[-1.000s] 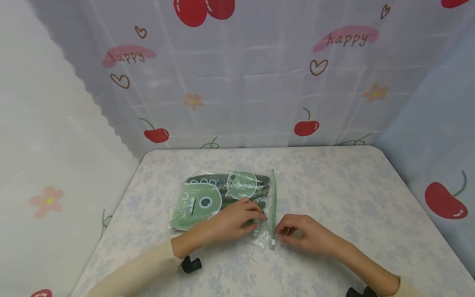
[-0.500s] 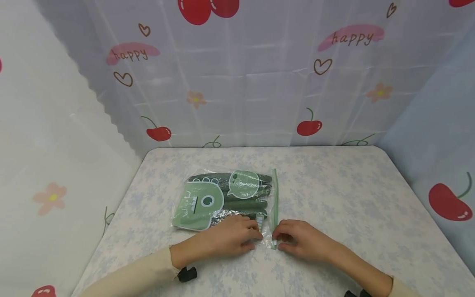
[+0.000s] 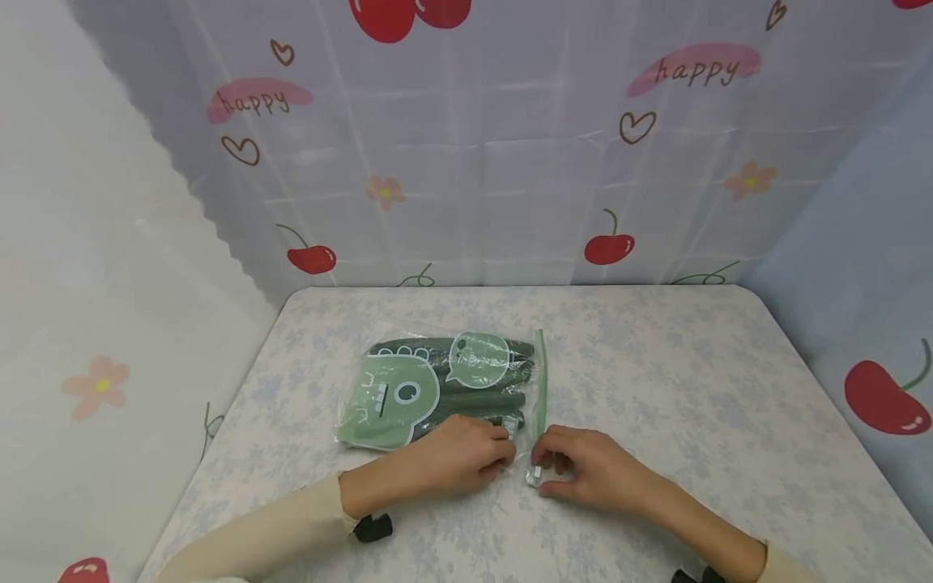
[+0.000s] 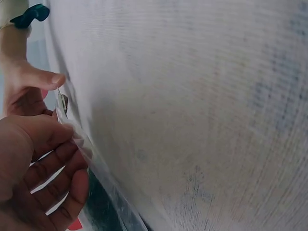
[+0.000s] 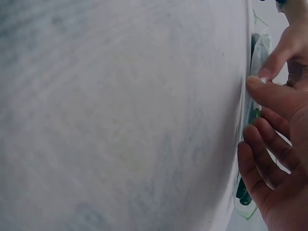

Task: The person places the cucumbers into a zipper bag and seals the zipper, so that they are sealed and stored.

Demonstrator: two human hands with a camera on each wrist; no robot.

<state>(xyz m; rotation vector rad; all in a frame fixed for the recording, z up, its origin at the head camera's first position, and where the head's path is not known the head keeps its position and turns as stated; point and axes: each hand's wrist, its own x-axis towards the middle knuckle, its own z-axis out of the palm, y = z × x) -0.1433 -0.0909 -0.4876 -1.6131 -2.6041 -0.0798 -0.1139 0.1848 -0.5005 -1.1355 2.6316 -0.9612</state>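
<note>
A clear zip bag (image 3: 389, 405) with a green dinosaur print lies flat on the table. Several long dark-green cucumbers (image 3: 481, 401) show through its plastic. Along its right side runs the green zip strip (image 3: 541, 380), with a small white slider (image 3: 537, 471) near the lower end. My left hand (image 3: 459, 453) pinches the bag's near edge between thumb and forefinger, clearer in the left wrist view, where its other fingers (image 4: 62, 168) curl loosely. My right hand (image 3: 590, 470) pinches the bag's near right corner at the slider; its fingertips partly cover that spot.
A pale floral cloth covers the table (image 3: 692, 389). Printed curtains (image 3: 474, 162) hang behind it and at both sides. Dark wrist straps (image 3: 373, 528) sit at the sleeve ends.
My left hand has slid from the bag's top surface down to its near edge, uncovering more cucumbers. My right hand has moved slightly left onto the slider end, and that corner is now bent.
</note>
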